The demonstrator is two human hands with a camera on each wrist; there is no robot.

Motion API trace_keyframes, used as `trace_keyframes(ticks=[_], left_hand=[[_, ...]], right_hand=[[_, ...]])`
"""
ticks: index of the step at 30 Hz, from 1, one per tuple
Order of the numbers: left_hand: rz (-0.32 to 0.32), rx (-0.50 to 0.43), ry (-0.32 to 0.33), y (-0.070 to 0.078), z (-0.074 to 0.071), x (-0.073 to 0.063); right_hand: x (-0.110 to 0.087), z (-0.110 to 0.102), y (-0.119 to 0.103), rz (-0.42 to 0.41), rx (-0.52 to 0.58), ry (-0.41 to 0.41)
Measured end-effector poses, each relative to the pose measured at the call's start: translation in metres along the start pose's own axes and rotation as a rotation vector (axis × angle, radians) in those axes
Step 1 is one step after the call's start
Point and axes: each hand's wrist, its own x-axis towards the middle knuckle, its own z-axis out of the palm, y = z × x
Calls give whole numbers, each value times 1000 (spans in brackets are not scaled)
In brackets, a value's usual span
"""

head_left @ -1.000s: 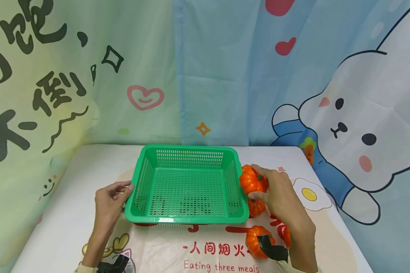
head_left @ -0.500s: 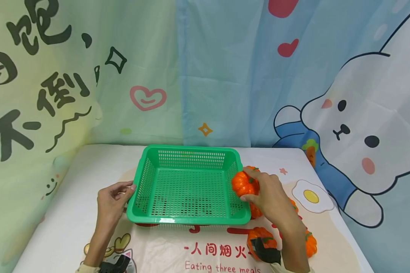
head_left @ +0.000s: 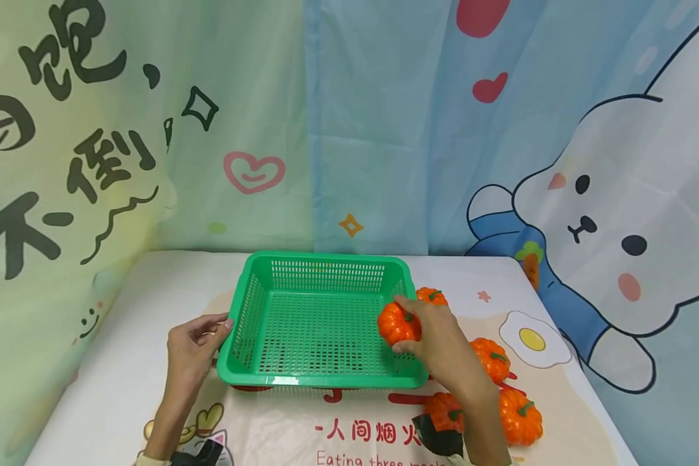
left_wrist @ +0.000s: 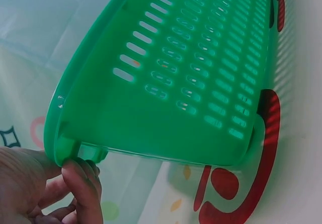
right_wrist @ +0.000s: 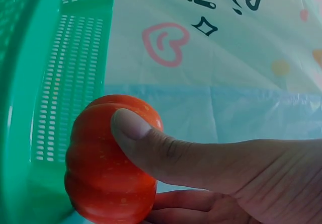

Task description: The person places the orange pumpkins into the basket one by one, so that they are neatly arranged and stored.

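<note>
A green plastic basket (head_left: pixel 320 380) with slotted walls stands on the table, nothing visible lying in its bottom. My left hand (head_left: pixel 193 346) pinches its left rim between thumb and fingers; the left wrist view shows the fingertips (left_wrist: pixel 83 183) at the rim's corner. With thumb and fingers my right hand (head_left: pixel 443 340) grips a small orange pumpkin (head_left: pixel 397 323), holding it over the basket's right side. In the right wrist view the thumb lies across the ribbed pumpkin (right_wrist: pixel 110 163), with the basket wall (right_wrist: pixel 70 83) beyond; the other fingers are mostly hidden behind it.
Another pumpkin (head_left: pixel 432 296) sits just outside the basket's right rim, partly behind my hand. Further pumpkins lie right of the basket: one (head_left: pixel 491 359), a larger one (head_left: pixel 521 417) and one (head_left: pixel 444 412) partly covered by the dark wrist strap (head_left: pixel 439 437). A printed curtain (head_left: pixel 367 129) hangs behind the table.
My right hand has carried the pumpkin leftward, from beside the right rim to over the basket. Pumpkins formerly behind the right arm now show. My left hand still holds the rim.
</note>
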Motion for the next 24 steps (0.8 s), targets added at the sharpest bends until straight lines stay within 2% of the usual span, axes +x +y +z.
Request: trace_keyframes(ticks=[7,24], left_hand=[[2,-18,-4,-2,0,-2],[11,-11,1,-1,-1,0]], right_hand=[[2,11,-7,20,17,-26],[12,35,-26,-11,24,-36]])
